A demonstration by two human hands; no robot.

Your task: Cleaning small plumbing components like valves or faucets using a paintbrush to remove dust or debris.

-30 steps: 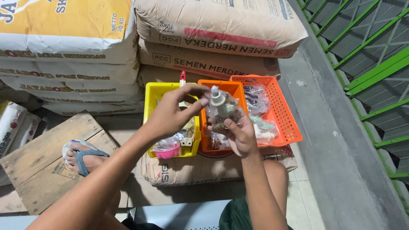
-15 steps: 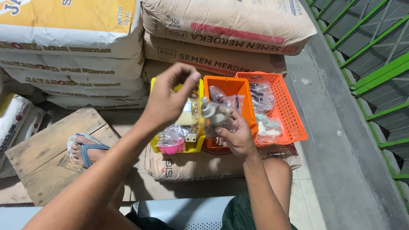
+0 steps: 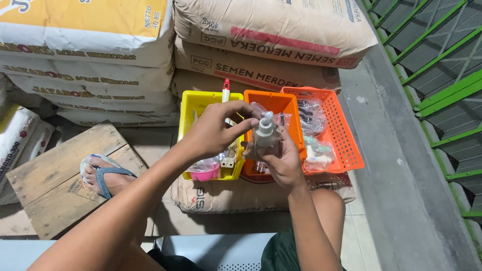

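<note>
The right hand [image 3: 281, 159] grips a small grey-white fitting [image 3: 264, 134] from below, fingers closed around its body, and holds it upright above the gap between the yellow bin [image 3: 190, 108] and the orange bin [image 3: 281, 103]. The left hand [image 3: 216, 131] comes from the left, with thumb and fingers bent toward the top of the fitting; the fingertips [image 3: 249, 111] are just beside its nozzle, but I cannot tell if they pinch it.

The 2 bins and an orange basket [image 3: 346, 135] stand side by side on a cement sack [image 3: 221, 193]. A red-handled tool [image 3: 226, 89] sticks up at the back of the yellow bin. A pink cup [image 3: 205, 172] lies in its front. Clear bags [image 3: 311, 113] with small parts lie in the basket.

More sacks [image 3: 271, 40] are stacked behind. On the left, a foot in a sandal [image 3: 103, 175] rests on a wooden board [image 3: 55, 175].
</note>
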